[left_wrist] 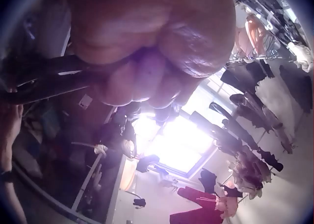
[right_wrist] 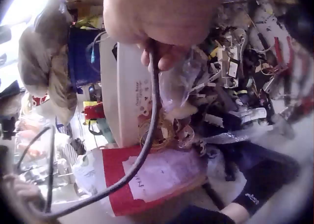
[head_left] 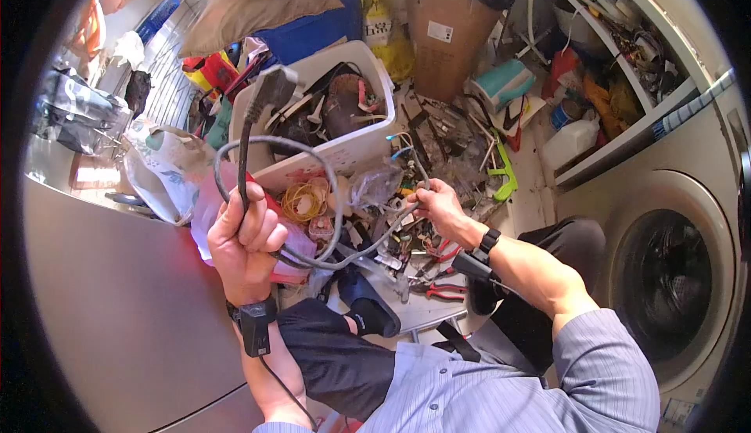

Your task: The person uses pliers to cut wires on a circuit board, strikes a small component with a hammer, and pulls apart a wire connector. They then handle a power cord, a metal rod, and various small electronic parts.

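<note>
A dark grey power cable point(head_left: 338, 198) runs in a loop between both hands in the head view. My left hand point(head_left: 246, 233) grips it on the left, with the black plug end point(head_left: 274, 89) standing up above the fingers. On the right, my right hand point(head_left: 444, 210) pinches the cable near its other end, where split wires with blue tips point(head_left: 401, 153) stick out. In the left wrist view, the curled fingers point(left_wrist: 142, 84) close round the cable strands point(left_wrist: 54, 79). The right wrist view shows the cable point(right_wrist: 153, 96) hanging from the fingers and curving down to the left.
A white bin point(head_left: 364, 143) full of odds and ends stands ahead. Tools, red-handled pliers point(head_left: 442, 288), a green-handled tool point(head_left: 504, 175) and scraps cover the floor. A washing machine point(head_left: 665, 269) flanks the right, a grey cabinet panel point(head_left: 133, 300) the left. Coiled yellow wire point(head_left: 301, 202) lies beside the bin.
</note>
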The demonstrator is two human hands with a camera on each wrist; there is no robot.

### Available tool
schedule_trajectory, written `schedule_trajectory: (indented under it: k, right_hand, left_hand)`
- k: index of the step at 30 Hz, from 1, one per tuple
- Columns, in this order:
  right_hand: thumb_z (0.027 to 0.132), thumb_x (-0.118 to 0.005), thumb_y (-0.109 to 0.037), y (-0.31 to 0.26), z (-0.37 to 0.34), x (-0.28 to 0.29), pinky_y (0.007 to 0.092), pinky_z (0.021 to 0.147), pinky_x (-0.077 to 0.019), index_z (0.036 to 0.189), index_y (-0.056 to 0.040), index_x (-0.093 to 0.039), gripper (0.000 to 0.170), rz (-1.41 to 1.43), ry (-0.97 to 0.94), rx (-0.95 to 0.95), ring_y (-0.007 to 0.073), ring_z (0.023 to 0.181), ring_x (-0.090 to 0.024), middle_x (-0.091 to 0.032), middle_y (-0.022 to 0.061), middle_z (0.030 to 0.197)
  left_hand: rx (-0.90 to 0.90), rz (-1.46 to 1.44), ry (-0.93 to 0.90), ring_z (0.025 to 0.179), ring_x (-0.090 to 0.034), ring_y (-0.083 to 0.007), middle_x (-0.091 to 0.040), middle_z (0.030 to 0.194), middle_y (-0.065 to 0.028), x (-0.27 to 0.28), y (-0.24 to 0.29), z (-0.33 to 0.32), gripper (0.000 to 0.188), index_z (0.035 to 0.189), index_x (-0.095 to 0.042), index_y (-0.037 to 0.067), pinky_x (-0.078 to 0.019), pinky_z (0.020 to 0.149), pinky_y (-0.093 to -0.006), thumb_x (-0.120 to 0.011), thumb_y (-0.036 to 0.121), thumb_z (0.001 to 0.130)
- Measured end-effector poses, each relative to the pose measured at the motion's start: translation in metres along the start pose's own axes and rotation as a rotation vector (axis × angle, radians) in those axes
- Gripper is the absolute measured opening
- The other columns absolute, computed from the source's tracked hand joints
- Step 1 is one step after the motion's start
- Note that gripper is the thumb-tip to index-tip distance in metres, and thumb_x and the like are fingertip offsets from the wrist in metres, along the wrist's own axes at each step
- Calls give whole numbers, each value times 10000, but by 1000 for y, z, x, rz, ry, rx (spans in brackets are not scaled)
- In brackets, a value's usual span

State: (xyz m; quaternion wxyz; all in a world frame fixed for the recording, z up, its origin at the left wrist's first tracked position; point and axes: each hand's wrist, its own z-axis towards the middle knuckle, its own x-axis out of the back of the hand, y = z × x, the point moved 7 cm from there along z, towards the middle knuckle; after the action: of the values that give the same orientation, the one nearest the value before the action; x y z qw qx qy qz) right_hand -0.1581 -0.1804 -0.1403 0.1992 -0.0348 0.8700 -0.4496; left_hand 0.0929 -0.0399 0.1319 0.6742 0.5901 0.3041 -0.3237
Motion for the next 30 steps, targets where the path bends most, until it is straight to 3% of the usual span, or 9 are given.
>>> schedule_trajectory:
  k: [5,13,17,20,23,25,28,30]
  right_hand:
    - [1022,-538,-74,-9,-9,-5,321,737,-594,1231,-14,-502,220,3,-71,95,206,893,-723,-726,142,1011]
    - [1038,-530,-79,-11,-20,-16,323,763,-586,1200,-26,-523,171,-45,-142,144,198,907,-722,-733,130,1014]
    - [1031,-529,-65,-24,-33,-23,321,781,-582,1171,-23,-542,147,-79,-172,190,182,898,-714,-732,112,998]
    - [1028,-529,-54,-36,-44,-32,320,795,-581,1142,-21,-564,124,-119,-216,245,167,894,-708,-731,98,990]
    - [1027,-536,-39,-43,-51,-42,309,801,-567,1122,-20,-590,111,-151,-243,290,143,877,-695,-730,72,957]
    - [1029,-548,-40,-51,-55,-48,299,797,-549,1132,-17,-593,115,-242,-249,393,132,860,-678,-722,64,926]
    - [1019,-579,-43,-60,-63,-53,289,767,-535,1119,-17,-614,109,-324,-226,471,115,823,-666,-722,53,872]
    - [993,-607,-41,-70,-68,-56,282,722,-528,1124,-25,-635,135,-444,-184,563,110,773,-667,-725,60,826]
  left_hand:
    - [-17,48,162,488,-265,-61,-279,568,59,29,7,-7,355,1186,-635,-56,-233,476,-259,-483,256,1109]
    - [1,87,157,478,-240,-57,-263,578,69,24,2,-2,327,1167,-642,-35,-230,470,-258,-475,242,1117]
    - [21,145,280,462,-214,-41,-258,570,89,38,-8,1,278,1095,-666,-3,-198,452,-242,-524,235,1100]
    - [53,402,539,447,-220,-18,-261,546,130,54,-19,0,127,1029,-680,48,-179,434,-233,-634,165,1041]
    - [124,549,658,458,-288,-14,-433,620,104,59,-36,4,121,1079,-695,46,-213,437,-220,-696,127,988]
    - [191,554,643,468,-346,-11,-582,728,55,64,-48,6,187,1136,-700,35,-225,433,-215,-715,127,974]
    - [280,555,570,476,-350,-2,-564,721,67,63,-67,6,230,1170,-696,27,-237,429,-204,-719,152,979]
    - [357,494,511,453,-322,-8,-495,664,91,56,-77,6,154,1050,-688,56,-218,428,-219,-735,180,971]
